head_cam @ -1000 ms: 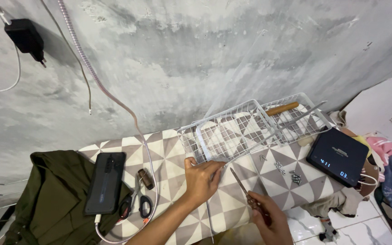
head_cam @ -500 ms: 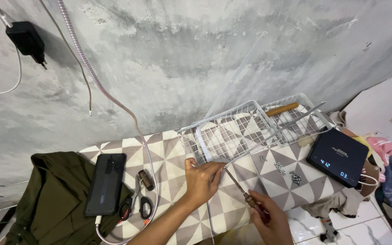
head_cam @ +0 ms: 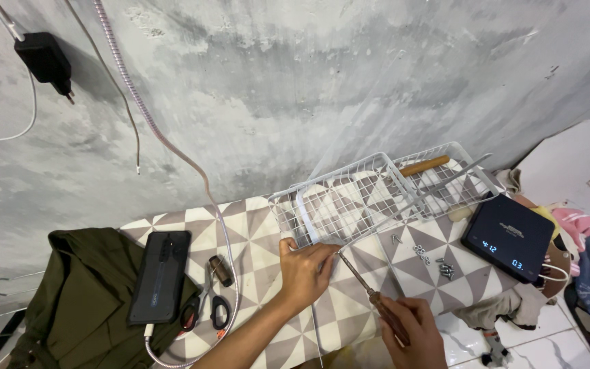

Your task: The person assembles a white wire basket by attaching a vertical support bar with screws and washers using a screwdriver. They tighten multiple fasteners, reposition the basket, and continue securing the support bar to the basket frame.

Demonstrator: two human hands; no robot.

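The white wire rack (head_cam: 377,198) is being steadied at its near corner by the left hand (head_cam: 305,270), fingers pinched on the wire frame, on the patterned surface (head_cam: 254,225). A screwdriver (head_cam: 370,294) is being gripped by the right hand (head_cam: 408,335), fingers clenched on the handle, its long axis running up-left, tip beside the left fingers. Loose screws (head_cam: 431,260) are lying to the right, nearer the right hand.

Wire basket (head_cam: 377,198) behind both hands, phone (head_cam: 160,275) on jacket (head_cam: 76,301) far left, scissors (head_cam: 207,307) beside it, scale (head_cam: 509,238) right, perhaps screws (head_cam: 438,263) before basket.
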